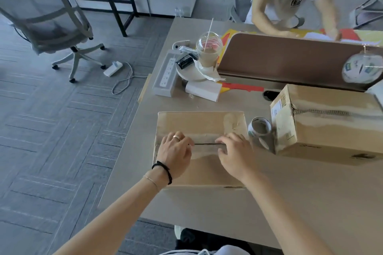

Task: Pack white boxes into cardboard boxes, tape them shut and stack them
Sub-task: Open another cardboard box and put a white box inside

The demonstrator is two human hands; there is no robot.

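Note:
A flat cardboard box [199,124] lies on the table in front of me with its top flaps closed and a dark seam running between them. My left hand [175,151] rests on the left part of the seam, fingers spread. My right hand [235,154] presses on the right part, fingers slightly bent. A roll of clear tape [260,127] stands just right of the box. A larger cardboard box [329,124], taped along its top, sits to the right. A white box [203,90] lies behind the flat box.
Behind the boxes are a grey power strip [165,72], a clear cup with a straw [208,51], a brown divider [290,58] and another person across the table [290,0]. An office chair [51,20] stands on the floor at left. The table edge [124,161] runs beside my left arm.

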